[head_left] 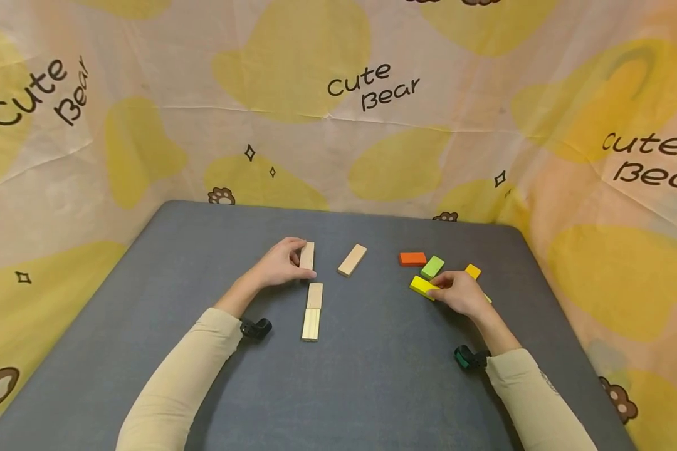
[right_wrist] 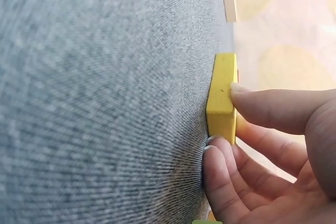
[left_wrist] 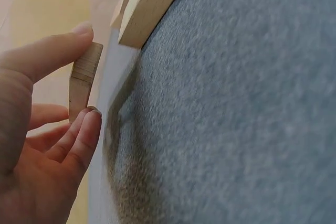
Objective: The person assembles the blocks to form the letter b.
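Note:
My left hand [head_left: 281,263] pinches a plain wooden block [head_left: 307,255] between thumb and fingers. In the left wrist view that block [left_wrist: 84,77] stands off the grey surface, its end facing the camera. Just nearer to me, two plain wooden blocks [head_left: 311,322] lie end to end in a line. My right hand [head_left: 457,292] holds a yellow block [head_left: 422,287] by its near right end, thumb on one side and fingers on the other. The right wrist view shows this yellow block [right_wrist: 220,95] close against the cloth. A green block [head_left: 432,267] lies right behind it.
Another plain block [head_left: 352,260] lies slanted between the hands. An orange-red block [head_left: 412,259] is behind the yellow one, and an orange-yellow block [head_left: 473,271] sits beyond the right hand. A printed cloth [head_left: 338,156] walls the grey table [head_left: 383,376] at back and sides.

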`<state>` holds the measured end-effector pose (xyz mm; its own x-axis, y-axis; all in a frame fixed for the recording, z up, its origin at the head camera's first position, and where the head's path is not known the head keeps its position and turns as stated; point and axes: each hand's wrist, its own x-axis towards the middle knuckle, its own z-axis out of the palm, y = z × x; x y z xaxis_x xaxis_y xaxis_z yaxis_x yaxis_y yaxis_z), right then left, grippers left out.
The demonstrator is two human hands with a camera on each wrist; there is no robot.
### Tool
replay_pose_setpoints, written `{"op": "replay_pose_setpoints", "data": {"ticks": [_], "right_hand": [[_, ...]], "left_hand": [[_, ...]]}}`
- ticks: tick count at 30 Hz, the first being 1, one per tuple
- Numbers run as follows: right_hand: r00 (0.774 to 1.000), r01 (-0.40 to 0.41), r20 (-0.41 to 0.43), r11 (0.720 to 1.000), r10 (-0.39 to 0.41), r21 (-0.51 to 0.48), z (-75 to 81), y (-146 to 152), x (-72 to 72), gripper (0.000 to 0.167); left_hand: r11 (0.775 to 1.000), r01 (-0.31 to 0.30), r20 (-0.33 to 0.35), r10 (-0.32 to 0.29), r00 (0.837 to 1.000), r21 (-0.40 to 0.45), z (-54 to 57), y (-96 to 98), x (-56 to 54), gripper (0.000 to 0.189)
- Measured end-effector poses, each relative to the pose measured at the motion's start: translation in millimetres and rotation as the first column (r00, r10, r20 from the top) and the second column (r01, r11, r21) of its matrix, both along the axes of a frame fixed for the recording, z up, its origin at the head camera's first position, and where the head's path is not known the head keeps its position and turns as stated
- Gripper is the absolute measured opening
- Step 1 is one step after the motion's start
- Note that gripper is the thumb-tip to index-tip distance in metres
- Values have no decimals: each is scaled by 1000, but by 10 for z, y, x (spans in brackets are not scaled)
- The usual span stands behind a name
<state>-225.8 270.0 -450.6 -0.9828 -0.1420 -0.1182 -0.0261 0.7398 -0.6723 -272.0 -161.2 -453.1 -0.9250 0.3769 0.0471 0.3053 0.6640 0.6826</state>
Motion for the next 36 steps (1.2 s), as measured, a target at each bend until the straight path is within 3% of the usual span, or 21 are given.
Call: {"op": "replay_pose_setpoints", "data": {"ticks": [13,24,36], "right_hand": [[994,-70,-78,997,72,30,-10,14,53,31],[992,-76,-94,993,84,92,71,-67,77,27],[980,-66,-178,989,89,134,137,-173,88,26]], "left_hand": [[1000,21,39,-21,999,8,-19,72,87,87],[999,39,63,-39,997,5,-47,153,57,87],[998,58,38,-57,998,-22,-71,179,26,87]]}}
